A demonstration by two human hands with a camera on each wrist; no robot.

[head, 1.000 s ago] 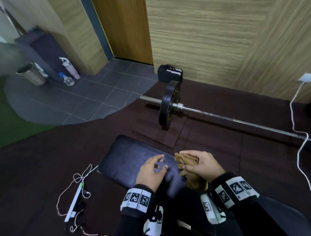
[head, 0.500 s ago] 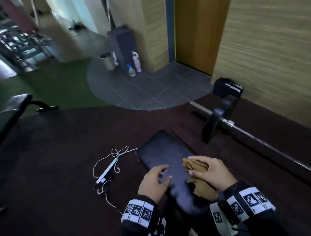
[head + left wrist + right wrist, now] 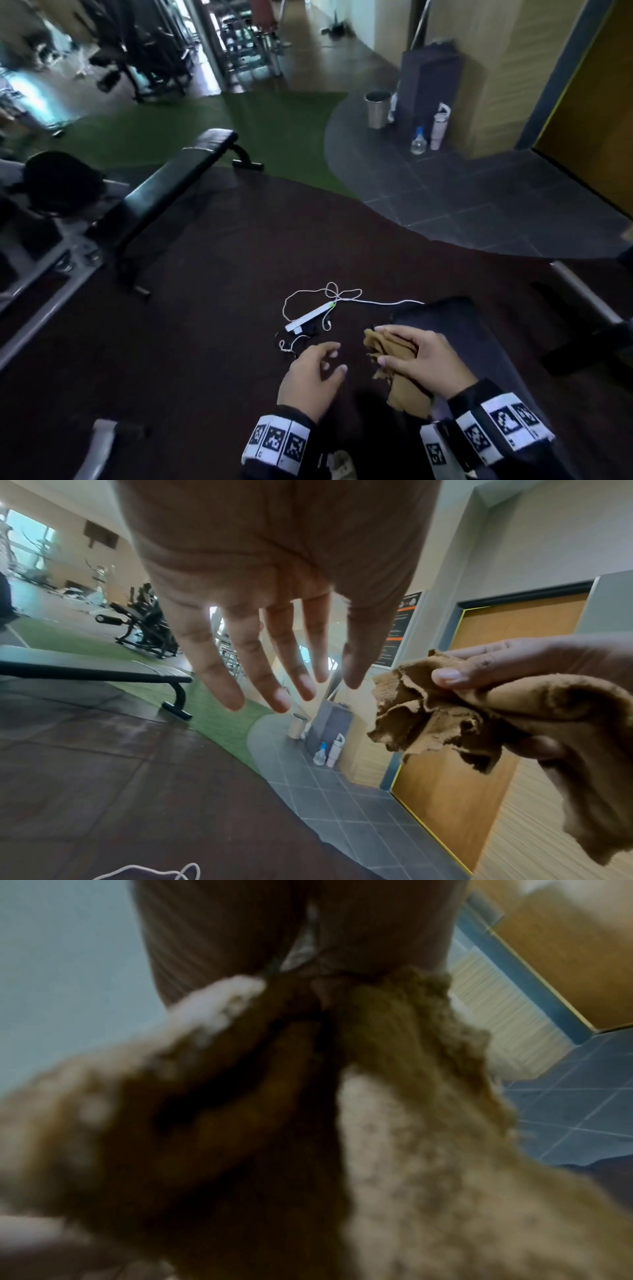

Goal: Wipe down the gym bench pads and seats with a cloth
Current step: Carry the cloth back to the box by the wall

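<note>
Tan cloth (image 3: 394, 346), black bench pad (image 3: 479, 329), white cable (image 3: 342, 298), dark maroon floor (image 3: 171, 342)

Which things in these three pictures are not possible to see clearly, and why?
- Right wrist view: the right hand's grip, hidden behind the blurred brown cloth.
- Head view: the near bench pad, partly covered by the right hand and sleeve.
- Left wrist view: the wall poster, its text too small.

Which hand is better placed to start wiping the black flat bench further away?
Right. The right hand already grips the brown cloth, fingers curled round it. The left hand is open and holds nothing. The flat bench stands apart, so the person probably must walk over.
</note>
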